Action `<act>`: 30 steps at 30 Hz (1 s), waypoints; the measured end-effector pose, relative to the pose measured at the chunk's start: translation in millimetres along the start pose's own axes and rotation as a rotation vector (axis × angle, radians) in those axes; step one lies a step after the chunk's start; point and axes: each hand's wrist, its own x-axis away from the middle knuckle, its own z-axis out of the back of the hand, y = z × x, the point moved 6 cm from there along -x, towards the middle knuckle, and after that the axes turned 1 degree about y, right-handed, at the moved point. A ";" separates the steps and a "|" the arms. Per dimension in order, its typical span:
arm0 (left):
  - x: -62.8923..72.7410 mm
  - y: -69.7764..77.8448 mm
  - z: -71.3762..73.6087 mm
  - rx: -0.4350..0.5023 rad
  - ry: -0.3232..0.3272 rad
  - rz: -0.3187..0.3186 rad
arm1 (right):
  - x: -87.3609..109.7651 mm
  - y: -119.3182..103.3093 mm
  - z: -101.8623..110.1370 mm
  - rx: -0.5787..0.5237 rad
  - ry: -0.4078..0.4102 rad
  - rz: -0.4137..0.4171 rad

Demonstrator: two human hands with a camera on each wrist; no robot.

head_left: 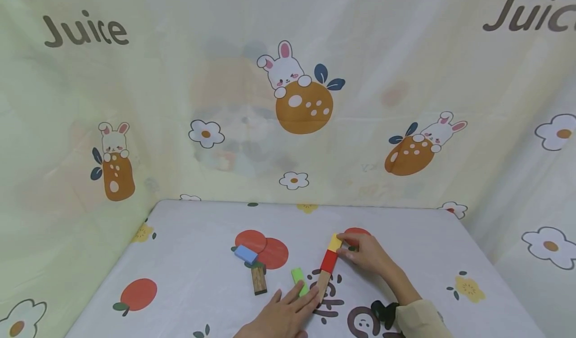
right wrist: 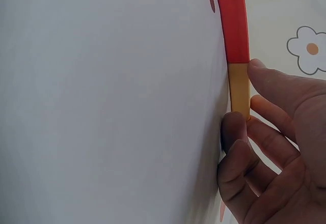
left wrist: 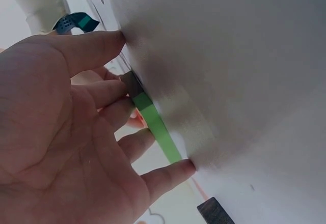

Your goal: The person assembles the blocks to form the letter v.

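Observation:
A yellow block (head_left: 334,242), a red block (head_left: 329,261) and a plain wooden block (head_left: 323,284) lie end to end in a slanting row on the table. At its far end, my right hand (head_left: 371,255) pinches the yellow block between thumb and fingers; the right wrist view shows the yellow block (right wrist: 240,89) meeting the red one. My left hand (head_left: 285,312) lies with extended fingers at the row's near end. Its fingertips touch the plain block and a bright green block (head_left: 298,276) left of the row. Against the fingers, the left wrist view shows the green block (left wrist: 159,132).
Left of the row lie a blue block (head_left: 246,254) and a dark brown wood-grain block (head_left: 258,280). A white patterned cloth (head_left: 189,258) covers the table. Printed curtains (head_left: 157,78) stand behind and at both sides. A black object (head_left: 384,313) sits by my right sleeve.

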 end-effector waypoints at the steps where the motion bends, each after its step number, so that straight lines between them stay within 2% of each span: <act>1: -0.1 -0.1 0.0 0.002 -0.003 0.003 | 0.1 -0.3 0.1 0.000 0.000 0.002; 16: -1.2 -1.0 -2.4 0.008 -0.003 0.002 | -2.1 0.6 -2.2 0.019 0.002 0.021; 25: -1.9 -1.1 -2.3 0.000 -0.002 -0.002 | 3.4 -5.0 -0.5 0.018 0.026 0.049; 30: -1.8 -1.2 -2.5 -0.006 0.000 0.000 | 7.3 -10.5 -2.8 0.065 0.011 0.049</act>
